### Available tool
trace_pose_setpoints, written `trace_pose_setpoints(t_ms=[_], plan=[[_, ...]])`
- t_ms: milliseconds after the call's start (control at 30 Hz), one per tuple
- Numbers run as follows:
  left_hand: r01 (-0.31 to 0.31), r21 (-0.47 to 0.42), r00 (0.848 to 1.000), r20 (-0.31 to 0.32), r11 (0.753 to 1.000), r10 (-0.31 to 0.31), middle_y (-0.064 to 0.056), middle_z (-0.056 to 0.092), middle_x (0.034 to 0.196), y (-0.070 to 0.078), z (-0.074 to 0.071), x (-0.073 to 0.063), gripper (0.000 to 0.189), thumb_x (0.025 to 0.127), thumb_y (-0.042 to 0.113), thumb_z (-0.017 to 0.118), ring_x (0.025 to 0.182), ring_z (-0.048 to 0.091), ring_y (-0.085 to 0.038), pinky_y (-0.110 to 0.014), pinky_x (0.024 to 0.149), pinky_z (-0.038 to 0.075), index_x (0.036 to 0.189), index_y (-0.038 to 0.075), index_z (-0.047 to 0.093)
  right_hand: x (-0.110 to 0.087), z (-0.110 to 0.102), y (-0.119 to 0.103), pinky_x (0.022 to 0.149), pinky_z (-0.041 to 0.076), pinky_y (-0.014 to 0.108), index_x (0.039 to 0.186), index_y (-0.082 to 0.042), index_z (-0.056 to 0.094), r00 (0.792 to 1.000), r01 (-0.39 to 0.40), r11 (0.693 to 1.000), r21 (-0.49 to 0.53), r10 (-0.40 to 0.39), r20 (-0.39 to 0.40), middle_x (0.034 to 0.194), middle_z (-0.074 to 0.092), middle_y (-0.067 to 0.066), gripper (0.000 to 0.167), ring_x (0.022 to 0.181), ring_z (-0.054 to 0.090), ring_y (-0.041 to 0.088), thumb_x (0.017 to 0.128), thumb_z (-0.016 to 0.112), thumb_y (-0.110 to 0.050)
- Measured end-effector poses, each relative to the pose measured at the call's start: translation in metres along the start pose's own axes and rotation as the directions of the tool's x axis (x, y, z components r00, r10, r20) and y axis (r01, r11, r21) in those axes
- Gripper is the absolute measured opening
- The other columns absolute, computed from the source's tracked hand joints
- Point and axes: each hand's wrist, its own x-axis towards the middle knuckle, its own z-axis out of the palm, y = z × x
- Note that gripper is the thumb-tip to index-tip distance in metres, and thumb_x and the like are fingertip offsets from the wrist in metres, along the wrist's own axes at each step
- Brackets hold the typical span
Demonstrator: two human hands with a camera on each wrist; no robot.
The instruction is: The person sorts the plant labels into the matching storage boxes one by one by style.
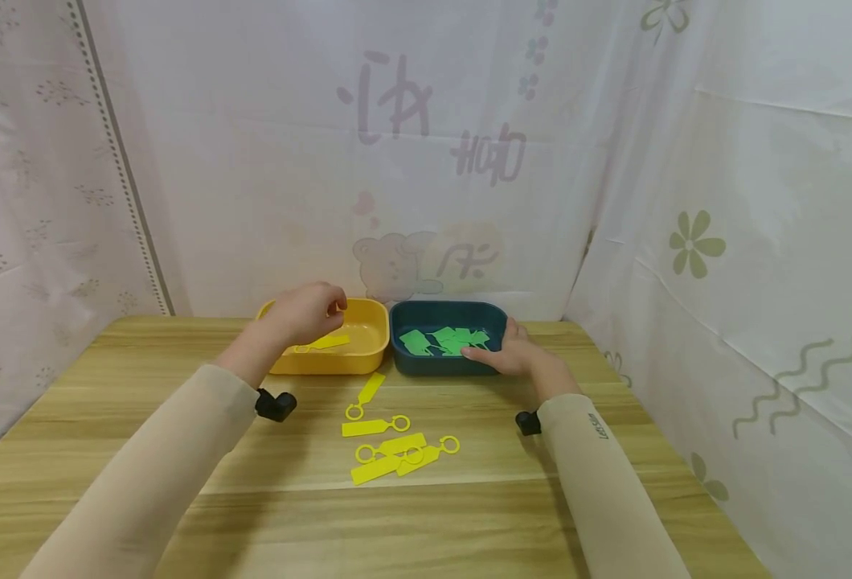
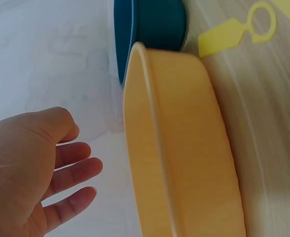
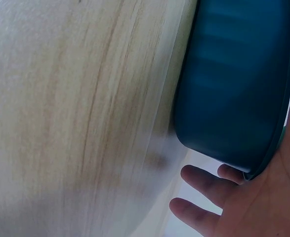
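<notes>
Above the yellow bin (image 1: 325, 364), my left hand (image 1: 301, 312) hovers with loosely bent fingers and nothing in them. A yellow ring-ended tag (image 1: 330, 342) lies inside that bin. In the left wrist view, the hand (image 2: 31, 168) is apart from the bin's rim (image 2: 157, 123). My right hand (image 1: 516, 354) holds the near right corner of the dark teal bin (image 1: 433, 367), its thumb at the front rim and its fingers past the right end. Several green tags (image 1: 458, 338) lie in the teal bin. The right wrist view shows the fingers (image 3: 206, 185) beside its end wall.
Several yellow tags (image 1: 364, 428) with open rings lie on the wooden table (image 1: 310, 523) in front of the bins, some overlapping. The two bins stand side by side. Behind them hangs a pale printed curtain (image 1: 252, 161), with more curtain on both sides.
</notes>
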Motion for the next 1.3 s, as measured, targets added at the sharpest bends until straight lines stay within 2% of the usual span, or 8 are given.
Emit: trace_pose_setpoints(t_ms=[167,367,600,767,933,1033,1133,1300], plan=[[-0.066,0.011,0.998,0.004,0.998,0.066,-0.011,0.075,0.114,0.016,0.007,-0.005,0.022,0.104,0.017,0.072,0.099,0.068,-0.028,-0.045,0.095,0.062,0.123,0.005,0.074,0.002,0.000,0.000,0.135,0.013,0.069,0.170,0.003,-0.022,1.000,-0.006,1.000,-0.001,0.006,0.005,0.180,-0.016,0.033,0.149,0.169,-0.001,0.053,0.088,0.054,-0.095],[-0.128,0.032,0.991,0.038,0.991,0.127,-0.006,0.077,0.112,0.038,0.016,-0.011,0.022,0.104,0.022,0.075,0.096,0.069,-0.023,-0.039,0.091,0.063,0.122,0.010,0.076,0.005,0.000,0.002,0.135,0.012,0.069,0.170,0.002,-0.022,1.000,-0.010,1.000,0.006,0.010,0.010,0.180,-0.016,0.033,0.150,0.169,-0.002,0.053,0.087,0.055,-0.096],[-0.207,0.038,0.976,0.070,0.978,0.204,-0.001,0.074,0.106,0.063,0.026,-0.021,0.016,0.103,0.024,0.077,0.092,0.065,-0.018,-0.032,0.085,0.061,0.116,0.014,0.079,0.011,0.001,0.005,0.135,0.012,0.069,0.170,0.002,-0.023,1.000,-0.019,1.000,-0.002,0.019,0.018,0.180,-0.018,0.031,0.151,0.170,-0.003,0.052,0.086,0.057,-0.096],[-0.251,0.034,0.963,0.113,0.967,0.246,0.001,0.070,0.098,0.075,0.033,-0.031,0.006,0.102,0.023,0.078,0.085,0.059,-0.015,-0.028,0.079,0.056,0.104,0.018,0.077,0.010,0.001,0.005,0.135,0.011,0.070,0.170,0.002,-0.024,1.000,-0.019,1.000,0.001,0.019,0.020,0.180,-0.018,0.031,0.152,0.169,-0.004,0.053,0.086,0.056,-0.096],[-0.267,0.020,0.950,0.170,0.963,0.260,-0.002,0.073,0.101,0.081,0.039,-0.038,0.012,0.102,0.024,0.078,0.085,0.059,-0.015,-0.029,0.078,0.055,0.111,0.016,0.078,0.006,0.000,0.003,0.135,0.010,0.069,0.169,0.001,-0.025,1.000,-0.013,1.000,0.000,0.013,0.021,0.180,-0.019,0.031,0.152,0.170,-0.006,0.052,0.086,0.055,-0.097],[-0.263,0.019,0.945,0.209,0.965,0.253,0.000,0.074,0.102,0.084,0.044,-0.040,0.018,0.102,0.026,0.079,0.087,0.061,-0.014,-0.030,0.081,0.057,0.116,0.016,0.079,0.004,0.000,0.003,0.135,0.010,0.069,0.170,0.001,-0.024,1.000,-0.012,1.000,0.003,0.012,0.018,0.180,-0.019,0.031,0.151,0.170,-0.006,0.052,0.086,0.055,-0.097],[-0.266,0.035,0.937,0.245,0.963,0.250,0.004,0.073,0.097,0.087,0.052,-0.042,0.018,0.101,0.029,0.080,0.085,0.062,-0.013,-0.030,0.079,0.057,0.114,0.017,0.079,0.004,0.000,0.003,0.135,0.010,0.069,0.170,0.001,-0.024,1.000,-0.012,1.000,0.003,0.012,0.019,0.180,-0.020,0.031,0.152,0.170,-0.006,0.052,0.086,0.055,-0.097],[-0.251,0.038,0.914,0.337,0.967,0.224,0.008,0.071,0.091,0.094,0.061,-0.051,0.017,0.100,0.032,0.081,0.079,0.061,-0.011,-0.031,0.073,0.055,0.110,0.018,0.078,0.005,0.000,0.004,0.135,0.010,0.069,0.170,0.002,-0.024,1.000,-0.009,1.000,-0.003,0.010,0.020,0.180,-0.020,0.031,0.152,0.169,-0.006,0.052,0.085,0.054,-0.098]])
